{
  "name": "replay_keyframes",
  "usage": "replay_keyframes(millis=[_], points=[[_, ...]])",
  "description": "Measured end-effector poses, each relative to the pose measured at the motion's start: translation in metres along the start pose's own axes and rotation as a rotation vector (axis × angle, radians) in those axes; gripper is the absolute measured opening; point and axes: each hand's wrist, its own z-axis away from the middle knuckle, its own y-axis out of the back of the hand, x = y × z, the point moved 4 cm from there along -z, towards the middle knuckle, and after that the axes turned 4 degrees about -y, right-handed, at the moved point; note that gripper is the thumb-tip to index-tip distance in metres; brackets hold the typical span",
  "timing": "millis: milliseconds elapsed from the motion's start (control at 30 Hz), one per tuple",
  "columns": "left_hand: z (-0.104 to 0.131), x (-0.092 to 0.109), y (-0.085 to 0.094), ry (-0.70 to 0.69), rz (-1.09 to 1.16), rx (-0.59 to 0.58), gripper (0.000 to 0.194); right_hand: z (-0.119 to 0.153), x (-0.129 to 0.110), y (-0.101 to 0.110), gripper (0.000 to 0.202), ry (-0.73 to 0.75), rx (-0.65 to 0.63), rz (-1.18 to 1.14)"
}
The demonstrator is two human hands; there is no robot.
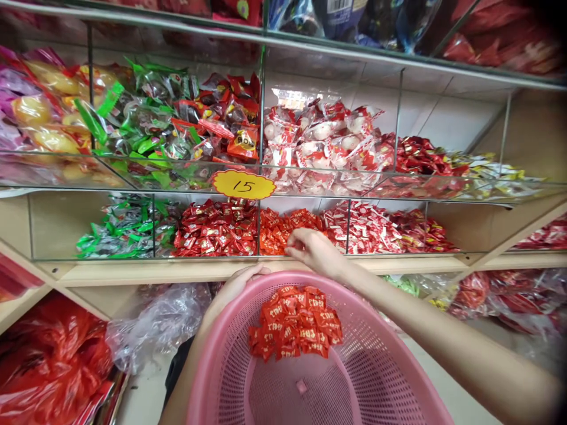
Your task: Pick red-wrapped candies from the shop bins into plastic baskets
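A pink perforated basket point(376, 378) sits low in the middle, with a pile of small red-orange packets point(295, 321) inside it. My left hand point(243, 280) is on the basket's far left rim, its fingers wrapped over the edge near the shelf's front. Beyond the rim, my right hand point(310, 248) is at the front of the lower compartment of red-orange packets point(279, 227). Its fingers are curled together, and whatever they may hold is hidden.
Clear dividers split the shelves into compartments of wrapped goods. A yellow tag point(243, 185) marked 15 hangs on the upper shelf's front. Red plastic bags point(53, 360) lie low at the left, beside a clear bag point(163, 324). The wooden shelf edge point(146, 271) runs just beyond the basket.
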Motion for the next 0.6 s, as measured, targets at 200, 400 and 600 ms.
replay_keyframes(millis=[200,400,600], points=[[0.001,0.001,-0.002,0.039,0.016,-0.008,0.027,-0.037,0.043,-0.015,0.025,-0.321,-0.333,0.022],[0.005,0.002,-0.006,0.021,0.052,-0.021,0.023,-0.040,0.020,-0.018,0.065,-0.479,-0.358,0.282],[0.008,0.003,-0.007,0.023,0.025,0.009,0.023,-0.054,0.015,-0.028,0.071,-0.566,-0.417,0.363]])
